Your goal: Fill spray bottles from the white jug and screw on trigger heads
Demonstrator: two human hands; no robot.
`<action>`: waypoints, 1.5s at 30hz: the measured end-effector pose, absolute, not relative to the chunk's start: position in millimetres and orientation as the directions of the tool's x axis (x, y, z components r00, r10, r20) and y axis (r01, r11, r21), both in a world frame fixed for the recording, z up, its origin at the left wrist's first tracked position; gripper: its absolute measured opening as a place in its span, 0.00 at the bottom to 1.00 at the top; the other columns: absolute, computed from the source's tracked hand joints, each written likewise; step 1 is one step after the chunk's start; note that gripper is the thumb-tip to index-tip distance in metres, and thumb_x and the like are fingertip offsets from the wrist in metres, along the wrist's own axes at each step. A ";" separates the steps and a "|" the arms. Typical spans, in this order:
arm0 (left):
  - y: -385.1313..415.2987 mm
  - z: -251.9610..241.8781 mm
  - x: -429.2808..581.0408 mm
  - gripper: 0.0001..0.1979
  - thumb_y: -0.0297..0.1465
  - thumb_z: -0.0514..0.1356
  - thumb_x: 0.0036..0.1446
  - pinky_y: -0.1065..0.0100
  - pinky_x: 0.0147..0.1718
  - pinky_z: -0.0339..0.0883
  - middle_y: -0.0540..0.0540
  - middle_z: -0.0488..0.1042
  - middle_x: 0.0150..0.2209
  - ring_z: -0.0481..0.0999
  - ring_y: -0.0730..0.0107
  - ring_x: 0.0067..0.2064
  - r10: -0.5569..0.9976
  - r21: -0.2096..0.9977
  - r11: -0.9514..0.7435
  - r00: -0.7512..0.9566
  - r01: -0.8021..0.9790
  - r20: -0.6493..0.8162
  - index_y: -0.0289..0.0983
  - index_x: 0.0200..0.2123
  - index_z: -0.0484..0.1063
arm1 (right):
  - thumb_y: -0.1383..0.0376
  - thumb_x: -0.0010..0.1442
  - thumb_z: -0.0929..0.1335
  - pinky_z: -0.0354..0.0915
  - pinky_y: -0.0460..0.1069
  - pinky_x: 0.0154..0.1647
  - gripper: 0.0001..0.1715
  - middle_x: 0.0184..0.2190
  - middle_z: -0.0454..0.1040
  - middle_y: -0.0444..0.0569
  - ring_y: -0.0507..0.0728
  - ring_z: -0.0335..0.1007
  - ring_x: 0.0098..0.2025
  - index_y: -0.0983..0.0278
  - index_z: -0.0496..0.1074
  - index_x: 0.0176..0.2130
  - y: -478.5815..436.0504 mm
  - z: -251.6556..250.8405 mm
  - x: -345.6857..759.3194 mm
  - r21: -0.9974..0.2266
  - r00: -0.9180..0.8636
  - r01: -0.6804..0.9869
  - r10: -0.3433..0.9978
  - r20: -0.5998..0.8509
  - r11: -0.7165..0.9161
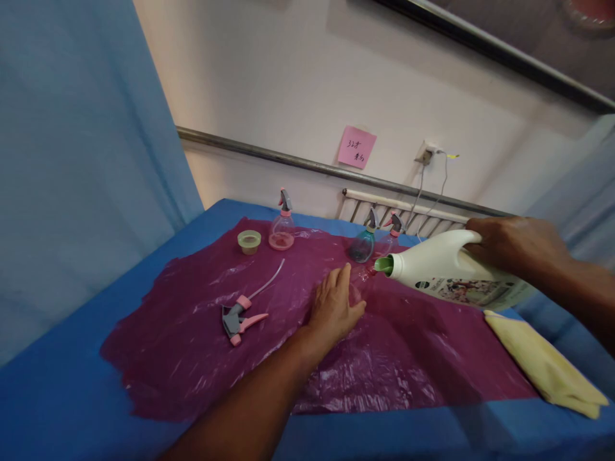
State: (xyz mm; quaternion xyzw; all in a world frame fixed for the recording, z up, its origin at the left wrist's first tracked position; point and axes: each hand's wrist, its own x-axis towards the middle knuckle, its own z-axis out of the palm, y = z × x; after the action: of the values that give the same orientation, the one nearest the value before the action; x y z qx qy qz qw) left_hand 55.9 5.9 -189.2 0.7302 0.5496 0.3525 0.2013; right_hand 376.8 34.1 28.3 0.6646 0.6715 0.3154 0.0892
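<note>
My right hand (516, 246) grips the handle of a large white detergent jug (446, 272), tipped on its side with its green spout (383, 264) pointing left. My left hand (334, 307) is wrapped round a small clear bottle (359, 286) standing on the purple plastic sheet (192, 339), right under the spout; the bottle is mostly hidden by my fingers. A loose pink and grey spray head (237, 317) with its long tube lies on the sheet to the left of that hand.
A green cap (248, 241) and a spray bottle with pink liquid (282, 224) stand at the back left. A teal spray bottle (364, 240) and another spray bottle (394, 230) stand behind the jug. A yellow cloth (542, 362) lies at the right on the blue table cover (72, 384).
</note>
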 end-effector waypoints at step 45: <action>6.2 -191.6 54.3 0.45 0.36 0.71 0.62 0.45 0.75 0.63 0.33 0.69 0.73 0.69 0.42 0.75 0.942 0.698 -0.314 0.118 0.643 0.315 0.40 0.78 0.58 | 0.47 0.71 0.63 0.55 0.54 0.33 0.22 0.42 0.87 0.55 0.68 0.82 0.41 0.53 0.81 0.47 36.3 -3.3 384.7 0.372 0.009 0.920 0.957 0.290 -0.121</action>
State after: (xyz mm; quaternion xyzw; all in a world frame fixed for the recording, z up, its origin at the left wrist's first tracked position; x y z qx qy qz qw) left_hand 54.3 6.2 -191.6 0.7202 0.5502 0.3719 0.2006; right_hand 384.7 36.3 -3.3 0.7091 0.6619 0.2401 0.0382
